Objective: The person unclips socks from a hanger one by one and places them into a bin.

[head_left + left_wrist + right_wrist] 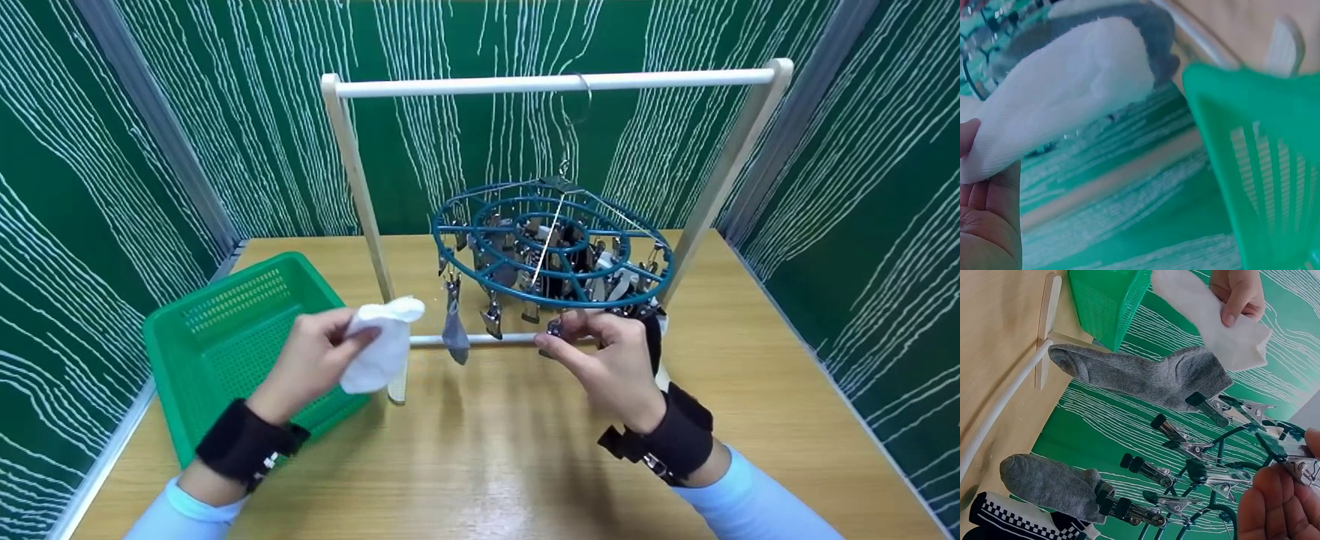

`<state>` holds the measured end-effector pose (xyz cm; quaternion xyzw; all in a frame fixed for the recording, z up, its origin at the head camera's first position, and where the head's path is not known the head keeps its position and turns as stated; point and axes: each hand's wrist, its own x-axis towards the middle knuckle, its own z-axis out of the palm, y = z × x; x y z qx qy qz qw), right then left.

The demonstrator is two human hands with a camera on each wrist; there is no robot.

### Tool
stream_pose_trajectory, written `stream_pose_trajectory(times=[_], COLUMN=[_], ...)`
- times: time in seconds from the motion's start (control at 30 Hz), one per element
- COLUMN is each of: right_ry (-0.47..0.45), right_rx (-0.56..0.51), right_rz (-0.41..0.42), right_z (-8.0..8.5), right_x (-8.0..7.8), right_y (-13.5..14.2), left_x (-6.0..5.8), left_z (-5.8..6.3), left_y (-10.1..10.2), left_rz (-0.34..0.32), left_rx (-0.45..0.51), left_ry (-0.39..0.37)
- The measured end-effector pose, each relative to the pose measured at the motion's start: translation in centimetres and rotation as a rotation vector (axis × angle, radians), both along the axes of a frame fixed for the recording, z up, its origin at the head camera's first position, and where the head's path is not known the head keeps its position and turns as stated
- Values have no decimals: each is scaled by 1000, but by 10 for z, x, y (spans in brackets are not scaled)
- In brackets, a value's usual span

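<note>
Left of centre, our left hand (pixel 309 361) pinches a white sock (pixel 376 356). Right of centre, our right hand (pixel 621 361) pinches a clip (pixel 554 328).

Green walls (pixel 255 112) with wavy white lines fill the top and both sides; grey posts (pixel 154 112) stand upper left and upper right; a wood-coloured table (pixel 772 360) spans below.

Near the worktop's (pixel 780 420) left edge, the left hand (pixel 316 360) and its black wristband (pixel 241 444) hide part of the green basket (pixel 247 349). Toward the hanger's (pixel 570 303) right edge, overlapping socks (pixel 622 283) are partly hidden and too crowded to count; the left wrist view blurs the white sock (pixel 1072 90) and cuts off the left hand.
</note>
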<state>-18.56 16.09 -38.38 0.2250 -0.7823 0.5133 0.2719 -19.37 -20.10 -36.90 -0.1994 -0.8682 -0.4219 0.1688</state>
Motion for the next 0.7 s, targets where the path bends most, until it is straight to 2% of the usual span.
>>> stream_pose_trajectory(times=[0.13,0.27,0.57,0.7], right_ry=[12,14,31,36], right_rx=[-5,-9,-34,-35], right_rz=[11,20,45,50], right_z=[0,-1,-2,-2], right_x=[-1,-2,-2,-2], right_y=[0,0,1,1], left_x=[-11,-24,-54,-66], left_z=[10,14,11,9], left_y=[-15,-32,-70,-84], left_rz=[60,122,224,238], left_rx=[-1,-15,-92,-150], left_ry=[-29,-66,-84,-152])
